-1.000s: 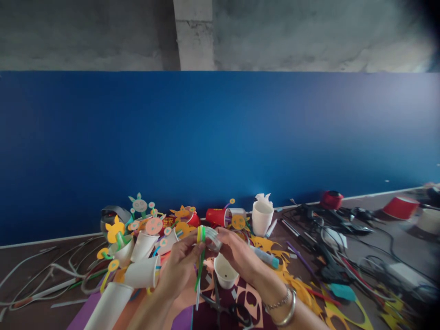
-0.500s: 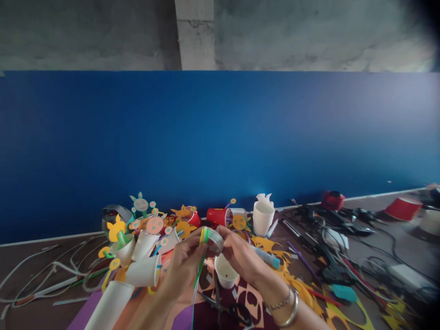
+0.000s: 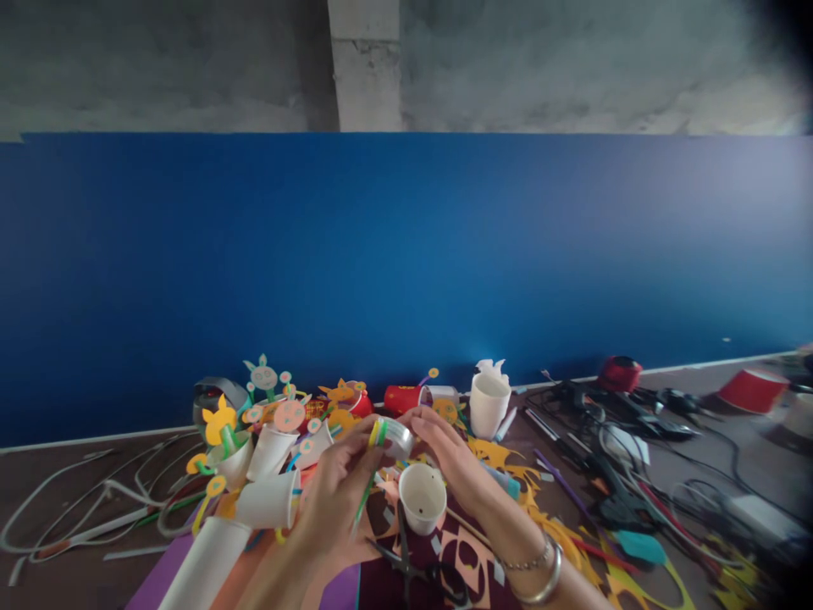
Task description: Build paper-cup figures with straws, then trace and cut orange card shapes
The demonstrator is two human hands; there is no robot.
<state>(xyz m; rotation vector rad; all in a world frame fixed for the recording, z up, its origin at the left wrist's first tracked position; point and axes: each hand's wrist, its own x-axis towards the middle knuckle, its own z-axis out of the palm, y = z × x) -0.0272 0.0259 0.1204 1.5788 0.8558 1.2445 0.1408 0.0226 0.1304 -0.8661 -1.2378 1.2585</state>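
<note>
My left hand (image 3: 336, 485) pinches a roll of clear tape (image 3: 397, 440) together with a green strip (image 3: 367, 496), which hangs below the fingers. A yellow piece (image 3: 374, 432) shows at the roll's left edge. My right hand (image 3: 448, 453) is at the roll's far right side, fingers stretched out and fingertips close to its upper edge; whether they touch it is unclear. Below the hands stands a white paper cup (image 3: 423, 498) with small dark spots inside. Scissors (image 3: 406, 563) with dark handles lie in front of the cup on cut paper sheets.
Several white cups (image 3: 270, 500) with paper animal figures (image 3: 290, 414) crowd the left. Behind, a white cup (image 3: 489, 403) holds crumpled paper. Yellow paper scraps (image 3: 552, 529), a glue gun (image 3: 626, 508) and tangled cables lie right. A blue wall (image 3: 406, 254) borders the table's back.
My right fingers have straightened and lifted slightly from the tape roll's right side. The roll has tilted in my left hand. More of the white cup shows beneath; the view has shifted slightly.
</note>
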